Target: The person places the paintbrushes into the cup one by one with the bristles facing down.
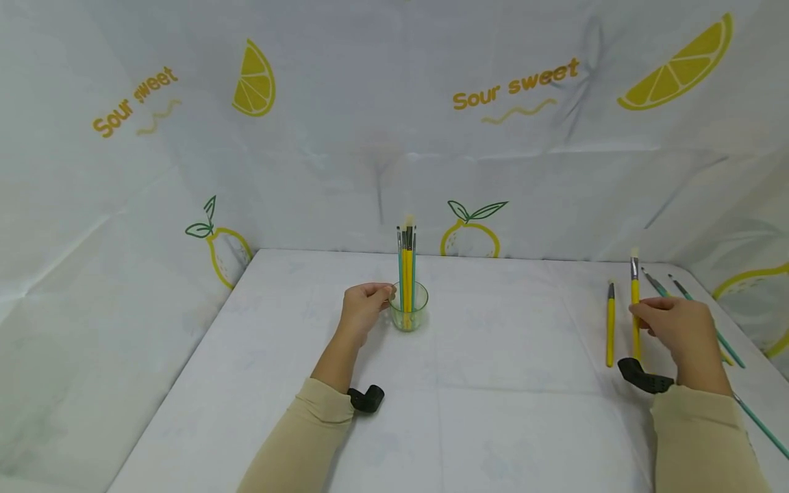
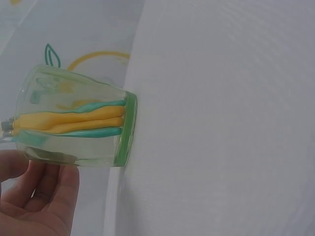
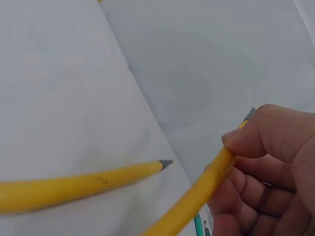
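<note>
A clear, green-tinted glass (image 1: pixel 418 316) stands upright near the middle of the table, holding several paintbrushes (image 1: pixel 407 263) with yellow and teal handles, bristles up. At its left side my left hand (image 1: pixel 362 309) pinches the rim between thumb and fingers; the left wrist view shows this hand (image 2: pixel 44 196) at the glass's mouth (image 2: pixel 32 105). Over on the right, my right hand (image 1: pixel 678 325) pinches a yellow paintbrush (image 1: pixel 635 294) by its handle, bristles pointing away. Just left of it another yellow paintbrush (image 1: pixel 611 329) lies on the table; its handle (image 3: pixel 83 188) also shows in the right wrist view.
More paintbrushes lie to the right of and behind my right hand, among them a teal one (image 1: pixel 730 346) and one near the right edge (image 1: pixel 764 430). A white cloth covers the table (image 1: pixel 505 424). A lemon-printed sheet (image 1: pixel 345 103) hangs behind it.
</note>
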`<move>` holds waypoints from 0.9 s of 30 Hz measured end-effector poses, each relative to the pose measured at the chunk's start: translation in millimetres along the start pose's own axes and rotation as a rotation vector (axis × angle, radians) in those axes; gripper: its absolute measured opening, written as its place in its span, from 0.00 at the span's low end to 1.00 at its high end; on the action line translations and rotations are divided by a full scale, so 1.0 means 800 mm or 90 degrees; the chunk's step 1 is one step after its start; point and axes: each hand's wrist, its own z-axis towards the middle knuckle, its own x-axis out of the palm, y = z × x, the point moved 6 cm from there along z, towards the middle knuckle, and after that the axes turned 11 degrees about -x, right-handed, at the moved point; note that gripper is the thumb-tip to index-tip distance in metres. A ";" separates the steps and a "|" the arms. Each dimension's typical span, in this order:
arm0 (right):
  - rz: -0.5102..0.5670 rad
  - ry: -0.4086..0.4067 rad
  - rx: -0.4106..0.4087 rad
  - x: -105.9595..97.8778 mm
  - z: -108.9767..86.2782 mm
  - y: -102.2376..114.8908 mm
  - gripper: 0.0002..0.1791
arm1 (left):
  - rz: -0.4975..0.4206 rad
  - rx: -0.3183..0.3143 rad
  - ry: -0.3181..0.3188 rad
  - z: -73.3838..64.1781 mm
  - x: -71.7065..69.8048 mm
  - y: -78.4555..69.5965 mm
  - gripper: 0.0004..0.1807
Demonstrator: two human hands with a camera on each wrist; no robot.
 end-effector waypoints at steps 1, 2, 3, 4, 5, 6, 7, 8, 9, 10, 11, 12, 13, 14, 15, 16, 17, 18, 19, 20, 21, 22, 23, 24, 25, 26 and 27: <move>0.030 0.001 0.000 0.002 -0.001 0.004 0.36 | 0.000 0.001 0.000 0.000 -0.001 0.000 0.10; 0.056 0.000 -0.003 0.003 -0.001 0.008 0.36 | -0.001 0.001 0.000 0.000 -0.001 0.000 0.10; 0.086 0.000 -0.003 0.005 -0.002 0.011 0.35 | -0.001 0.001 0.001 0.000 -0.001 0.000 0.10; 0.106 0.003 -0.008 0.007 -0.002 0.016 0.35 | -0.001 0.001 0.001 0.000 -0.002 -0.001 0.10; 0.135 0.005 -0.020 0.009 -0.003 0.022 0.33 | -0.001 0.001 0.001 0.001 -0.002 0.000 0.10; 0.170 0.006 -0.035 0.011 -0.004 0.028 0.28 | -0.003 0.002 0.002 0.001 -0.002 -0.001 0.10; 0.202 0.009 -0.052 0.012 -0.005 0.035 0.22 | -0.003 0.002 0.003 0.001 -0.002 -0.001 0.10; 0.244 0.011 -0.075 0.014 -0.006 0.042 0.16 | -0.002 0.001 0.003 0.001 -0.002 0.000 0.10; 0.299 0.016 -0.097 0.015 -0.007 0.049 0.10 | -0.001 0.000 0.003 0.001 -0.001 -0.001 0.10; 0.351 0.022 -0.124 0.017 -0.009 0.057 0.05 | 0.000 0.000 0.004 0.001 -0.001 -0.001 0.10; 0.410 0.028 -0.145 0.019 -0.011 0.065 0.02 | 0.001 -0.001 0.004 0.001 -0.001 0.000 0.10; 0.455 0.032 -0.162 0.021 -0.013 0.072 0.03 | 0.003 -0.001 0.003 0.001 -0.001 -0.001 0.11; 0.492 0.035 -0.177 0.024 -0.014 0.079 0.04 | 0.005 -0.001 0.002 0.001 -0.001 -0.001 0.11; 0.524 0.038 -0.193 0.027 -0.016 0.087 0.03 | 0.007 -0.001 0.001 0.001 0.000 -0.002 0.11; 0.528 0.035 -0.207 0.030 -0.018 0.094 0.03 | 0.007 -0.001 0.000 0.001 0.000 -0.002 0.11; 0.526 0.030 -0.216 0.033 -0.019 0.101 0.03 | 0.007 -0.001 0.000 0.001 0.000 -0.002 0.11; 0.528 0.027 -0.228 0.037 -0.020 0.108 0.03 | 0.008 0.000 0.001 0.001 0.000 -0.003 0.11; 0.531 0.024 -0.238 0.040 -0.021 0.114 0.04 | 0.009 0.001 0.002 0.001 0.000 -0.003 0.11; 0.543 0.024 -0.247 0.045 -0.023 0.122 0.04 | 0.010 0.001 0.002 0.001 0.000 -0.003 0.11; 0.549 0.024 -0.256 0.049 -0.024 0.129 0.04 | 0.011 0.001 0.002 0.001 0.000 -0.003 0.11; 0.559 0.025 -0.265 0.055 -0.025 0.137 0.05 | 0.011 0.002 0.002 0.001 0.000 -0.003 0.11; 0.574 0.029 -0.274 0.060 -0.026 0.145 0.06 | 0.012 0.003 0.002 0.000 0.000 -0.003 0.11; 0.586 0.033 -0.282 0.066 -0.027 0.153 0.06 | 0.014 0.004 0.001 0.000 0.000 -0.003 0.11; 0.587 0.034 -0.288 0.072 -0.028 0.162 0.07 | 0.014 0.003 0.001 0.000 -0.001 -0.003 0.11; 0.592 0.037 -0.297 0.078 -0.029 0.171 0.08 | 0.013 0.002 0.001 0.000 -0.001 -0.003 0.11; 0.591 0.038 -0.307 0.084 -0.030 0.180 0.09 | 0.011 0.001 0.002 0.000 -0.001 -0.003 0.11; 0.591 0.040 -0.317 0.090 -0.031 0.189 0.09 | 0.009 0.001 0.002 -0.001 -0.002 -0.003 0.11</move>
